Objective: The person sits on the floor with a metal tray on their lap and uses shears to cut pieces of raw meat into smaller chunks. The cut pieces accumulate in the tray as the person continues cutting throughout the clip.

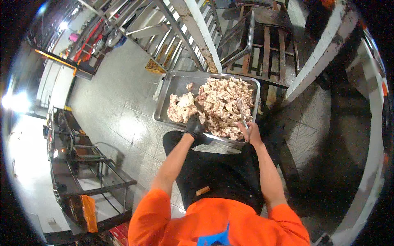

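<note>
A rectangular metal tray (178, 80) lies before me, its near edge close to my lap. A large heap of pale, folded pieces of what looks like meat or offal (227, 101) fills its right part, and a smaller pale mass (181, 107) sits at the left. My left hand (195, 125), in a black glove, has its fingers on pale material between the two heaps; its exact hold is hard to make out. My bare right hand (251, 132) grips a slim metal utensil (243, 115), perhaps a knife or scissors, whose far end reaches over the right heap.
A worn white post (203, 33) and a slatted metal rack (154, 37) rise beyond the tray. Another tray (249, 37) leans near a wooden slatted stand (266, 55). A second white beam (320, 52) slants at right; a dark metal frame (92, 160) stands left.
</note>
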The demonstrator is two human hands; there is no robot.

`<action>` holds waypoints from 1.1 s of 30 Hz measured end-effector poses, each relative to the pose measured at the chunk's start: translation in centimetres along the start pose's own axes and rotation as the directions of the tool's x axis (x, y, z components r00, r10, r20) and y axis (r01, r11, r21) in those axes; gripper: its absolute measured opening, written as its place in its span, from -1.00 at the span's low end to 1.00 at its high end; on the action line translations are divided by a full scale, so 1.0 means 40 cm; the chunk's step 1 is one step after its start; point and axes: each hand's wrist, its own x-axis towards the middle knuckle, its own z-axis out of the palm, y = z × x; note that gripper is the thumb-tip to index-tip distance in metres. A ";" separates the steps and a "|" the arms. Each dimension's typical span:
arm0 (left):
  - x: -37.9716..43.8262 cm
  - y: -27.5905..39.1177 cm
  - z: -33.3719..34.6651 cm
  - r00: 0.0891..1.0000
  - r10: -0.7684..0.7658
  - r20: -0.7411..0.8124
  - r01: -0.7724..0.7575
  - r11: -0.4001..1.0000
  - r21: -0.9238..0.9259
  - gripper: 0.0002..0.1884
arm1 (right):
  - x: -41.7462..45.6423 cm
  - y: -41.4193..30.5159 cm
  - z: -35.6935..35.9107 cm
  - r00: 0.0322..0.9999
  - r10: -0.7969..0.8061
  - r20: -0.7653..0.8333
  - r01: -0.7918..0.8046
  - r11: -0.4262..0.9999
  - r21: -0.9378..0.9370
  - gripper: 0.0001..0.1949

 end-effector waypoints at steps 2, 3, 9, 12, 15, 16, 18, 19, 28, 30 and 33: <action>-0.058 -0.079 0.068 0.972 0.135 -0.194 -0.056 0.929 0.367 -0.30 | 0.020 -0.041 0.085 0.998 -0.056 0.033 0.062 0.974 -0.219 -0.47; -0.044 -0.068 0.065 0.990 0.056 -0.127 -0.017 0.956 0.291 -0.30 | 0.016 -0.039 0.085 0.997 -0.081 0.014 0.080 0.926 -0.369 -0.45; 0.012 -0.082 0.069 0.986 -0.168 -0.008 0.165 0.961 0.221 -0.34 | 0.003 -0.108 0.177 0.946 0.227 0.232 -0.271 0.945 0.183 -0.55; 0.034 0.010 0.105 0.985 -0.171 0.037 0.175 0.971 -0.163 -0.33 | -0.019 -0.056 0.145 0.994 0.086 0.072 -0.089 0.995 0.042 -0.59; 0.026 -0.348 0.017 0.939 -0.322 -0.119 0.244 0.870 -0.428 -0.35 | -0.008 -0.143 0.296 0.980 0.042 0.195 -0.052 0.998 0.048 -0.55; 0.038 -0.316 0.057 0.902 -0.431 0.025 0.323 0.636 -0.701 -0.39 | -0.019 -0.127 0.278 0.985 0.102 0.141 -0.105 0.994 0.018 -0.50; 0.049 -0.223 0.072 0.889 -0.356 0.290 0.335 0.072 -0.939 -0.45 | -0.031 -0.066 0.205 0.970 0.181 0.163 -0.178 0.983 -0.030 -0.49; 0.027 -0.215 0.058 0.914 -0.244 0.325 0.283 -0.192 -0.940 -0.47 | -0.040 -0.078 0.198 0.954 0.215 0.208 -0.207 0.977 -0.059 -0.48; -0.111 0.186 -0.189 0.918 0.001 0.397 0.339 -0.521 -0.783 -0.49 | -0.060 -0.072 0.207 0.920 0.236 0.314 -0.159 0.955 -0.251 -0.36; -0.145 0.195 -0.190 0.991 0.072 -0.112 -0.132 0.439 -0.889 -0.50 | -0.050 -0.058 0.215 0.936 0.149 0.319 -0.094 0.979 -0.180 -0.33; -0.147 0.179 -0.166 0.931 0.278 -0.238 -0.363 0.785 -0.502 -0.53 | -0.024 -0.015 0.228 0.948 0.122 0.294 -0.065 0.978 -0.196 -0.30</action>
